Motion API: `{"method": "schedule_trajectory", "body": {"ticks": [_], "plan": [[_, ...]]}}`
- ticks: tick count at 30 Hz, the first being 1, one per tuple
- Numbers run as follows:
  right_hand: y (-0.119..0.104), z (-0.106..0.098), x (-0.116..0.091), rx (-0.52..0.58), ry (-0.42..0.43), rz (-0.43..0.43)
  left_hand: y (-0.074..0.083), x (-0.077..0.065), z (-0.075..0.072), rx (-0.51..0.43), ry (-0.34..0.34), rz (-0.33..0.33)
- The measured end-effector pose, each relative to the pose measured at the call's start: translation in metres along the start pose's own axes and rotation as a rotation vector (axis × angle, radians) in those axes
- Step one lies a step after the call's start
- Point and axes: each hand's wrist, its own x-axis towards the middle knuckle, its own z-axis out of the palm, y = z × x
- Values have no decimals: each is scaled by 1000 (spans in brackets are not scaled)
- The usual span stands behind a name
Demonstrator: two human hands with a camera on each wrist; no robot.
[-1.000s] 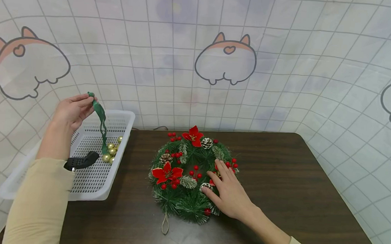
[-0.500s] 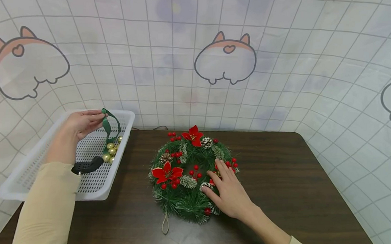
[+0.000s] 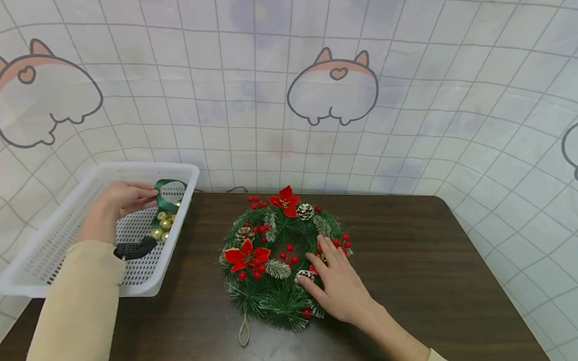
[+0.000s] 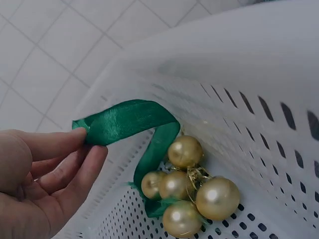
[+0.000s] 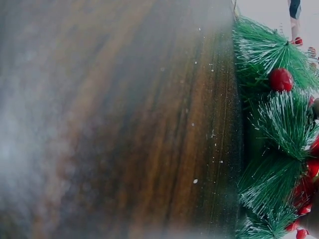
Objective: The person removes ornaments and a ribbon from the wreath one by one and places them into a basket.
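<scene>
Over the white plastic basket (image 3: 88,175), my left hand (image 3: 129,198) pinches one end of a green ribbon (image 4: 132,119) between thumb and fingertips. The ribbon arches and drops toward a cluster of gold ball ornaments (image 4: 218,198) on the perforated basket floor. My right hand (image 3: 339,284) rests with spread fingers on the right side of a green Christmas wreath (image 3: 282,306). Red poinsettias (image 3: 247,256), red berries and pinecones (image 3: 305,211) decorate it. In the right wrist view only frosted needles (image 5: 281,124) and a red berry (image 5: 280,79) of the wreath show, beside the table.
A dark brown wooden table (image 3: 415,245) carries the wreath and the right part of the basket. A twine loop (image 3: 244,332) sticks out from the wreath's near edge. Behind hangs a white grid-patterned cloth (image 3: 255,88). A black wrist strap (image 3: 135,248) circles the left wrist.
My left hand has come down and to the right into the basket, and the ribbon it pinches has sunk from hanging straight to a loose loop beside the gold balls. The right hand stays put.
</scene>
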Motion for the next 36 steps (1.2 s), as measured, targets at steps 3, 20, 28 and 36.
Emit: {"method": "schedule_trajectory", "body": {"ticks": [3, 20, 28, 36], "plan": [[0, -1, 0, 1, 1, -1, -3, 0, 0, 52, 6, -2], [3, -8, -6, 23, -6, 5, 1, -4, 7, 427, 2, -14], [7, -14, -13, 6, -23, 12, 17, -19, 18, 524, -21, 47], [7, -23, -22, 13, -40, 39, 35, -32, 36, 616, -42, 113]]}}
